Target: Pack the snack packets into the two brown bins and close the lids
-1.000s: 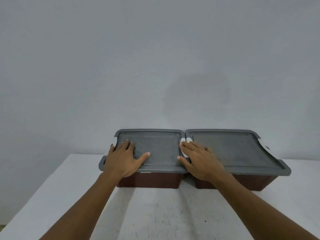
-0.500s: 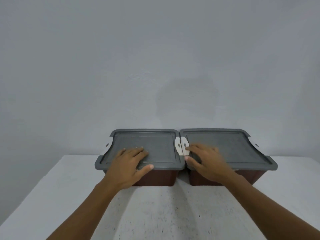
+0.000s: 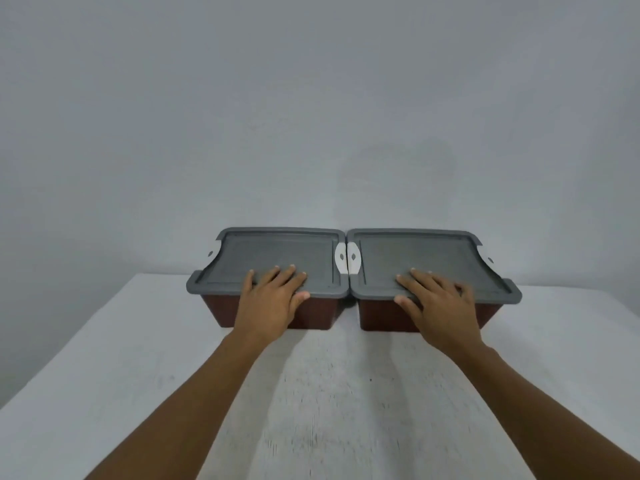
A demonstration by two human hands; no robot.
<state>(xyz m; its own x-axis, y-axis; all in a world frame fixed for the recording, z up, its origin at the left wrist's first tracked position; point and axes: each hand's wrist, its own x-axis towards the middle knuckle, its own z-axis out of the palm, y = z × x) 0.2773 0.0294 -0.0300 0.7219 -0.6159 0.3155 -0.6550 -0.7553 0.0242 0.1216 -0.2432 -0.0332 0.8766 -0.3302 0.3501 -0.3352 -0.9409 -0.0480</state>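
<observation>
Two brown bins stand side by side at the table's far edge, each under a grey lid. On the left bin (image 3: 318,315), my left hand (image 3: 273,299) lies flat on the front part of the left lid (image 3: 277,251), fingers straight. My right hand (image 3: 436,296) lies flat on the front of the right lid (image 3: 415,252), which covers the right bin (image 3: 384,317). White latches (image 3: 347,257) sit where the two lids meet, and one more shows at each outer side. No snack packets are in view; the bins' insides are hidden.
The bins sit on a white table (image 3: 329,393) against a plain grey wall (image 3: 311,116). My forearms stretch across the table's near half.
Both hands slid outward and toward the front edges of the lids. The right hand moved from the centre latches to the middle of its lid. The view shifted so both bins sit centred.
</observation>
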